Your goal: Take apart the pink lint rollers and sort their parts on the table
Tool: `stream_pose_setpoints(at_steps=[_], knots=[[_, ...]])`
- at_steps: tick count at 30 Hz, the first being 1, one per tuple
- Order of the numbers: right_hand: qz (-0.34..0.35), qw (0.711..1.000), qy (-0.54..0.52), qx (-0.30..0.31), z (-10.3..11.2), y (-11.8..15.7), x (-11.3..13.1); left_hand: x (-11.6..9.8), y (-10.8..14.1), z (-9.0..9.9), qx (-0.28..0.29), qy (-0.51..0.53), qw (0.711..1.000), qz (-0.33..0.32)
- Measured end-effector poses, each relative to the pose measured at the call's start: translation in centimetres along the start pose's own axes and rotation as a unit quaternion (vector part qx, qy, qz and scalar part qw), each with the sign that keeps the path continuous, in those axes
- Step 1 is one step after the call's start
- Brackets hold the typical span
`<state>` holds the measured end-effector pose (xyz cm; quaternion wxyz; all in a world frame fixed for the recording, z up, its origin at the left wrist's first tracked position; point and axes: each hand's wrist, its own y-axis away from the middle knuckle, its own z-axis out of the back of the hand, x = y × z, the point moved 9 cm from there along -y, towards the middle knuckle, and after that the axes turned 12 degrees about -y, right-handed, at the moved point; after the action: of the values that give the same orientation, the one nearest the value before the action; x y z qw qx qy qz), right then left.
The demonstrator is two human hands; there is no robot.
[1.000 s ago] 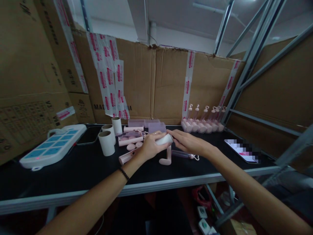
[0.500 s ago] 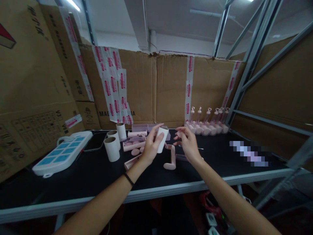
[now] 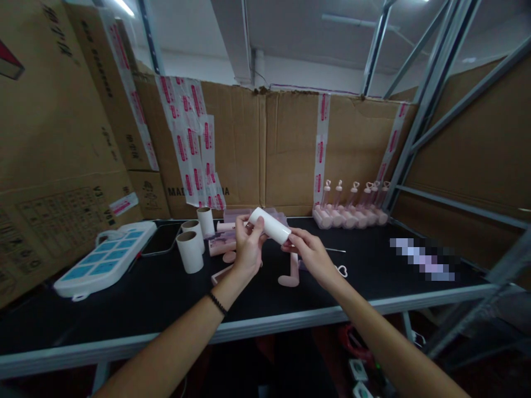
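Gripping a white cylinder (image 3: 271,226) from its 2 ends, both hands met above the black surface (image 3: 373,265) in the head view. The left hand (image 3: 248,250) pinched the upper left end, its thumb along the near side; the right hand (image 3: 312,253) had its fingertips closed on the lower right end. The cylinder tilted down toward the right, clear of the surface.

Just below it lay a pale pink bracket-shaped piece (image 3: 289,281), with a heart-shaped loop (image 3: 342,271) and a thin metal rod (image 3: 337,251) to its right. Left of the hands stood 3 white hollow rolls (image 3: 190,258) with brown rims, upright and close together, next to a black-screened smartphone (image 3: 161,240) and a white power strip (image 3: 105,260) with blue socket faces. Pink cases (image 3: 348,218) formed a row at the back right.
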<state>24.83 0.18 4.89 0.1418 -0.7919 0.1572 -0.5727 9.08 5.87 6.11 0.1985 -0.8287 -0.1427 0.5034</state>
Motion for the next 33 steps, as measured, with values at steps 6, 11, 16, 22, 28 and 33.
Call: stream_pose_setpoints(at_steps=[6, 11, 16, 22, 28, 33], knots=[[0.002, 1.000, -0.022, 0.012, -0.4, 0.3, 0.3, -0.2, 0.0, -0.1, -0.001, 0.005, 1.000, 0.000], [-0.009, 1.000, -0.026, 0.013, -0.5, 0.4, 0.2, -0.7, 0.3, -0.6, 0.007, 0.011, 1.000, -0.010], [-0.035, 0.998, -0.056, 0.012, -0.6, 0.6, -0.3, -1.3, 0.6, -0.4, 0.004, -0.005, 1.000, -0.023], [-0.018, 0.998, -0.054, 0.009, -0.8, 0.5, -0.6, -1.0, 0.8, -0.8, 0.009, -0.023, 0.999, -0.020], [-0.034, 0.992, -0.125, -0.006, -0.6, 0.5, -1.2, -0.9, 0.6, -0.7, -0.004, -0.019, 1.000, -0.022], [-0.029, 0.993, -0.118, -0.002, -0.6, 0.7, -0.9, -1.5, 0.5, -0.4, -0.013, -0.021, 0.999, -0.027]])
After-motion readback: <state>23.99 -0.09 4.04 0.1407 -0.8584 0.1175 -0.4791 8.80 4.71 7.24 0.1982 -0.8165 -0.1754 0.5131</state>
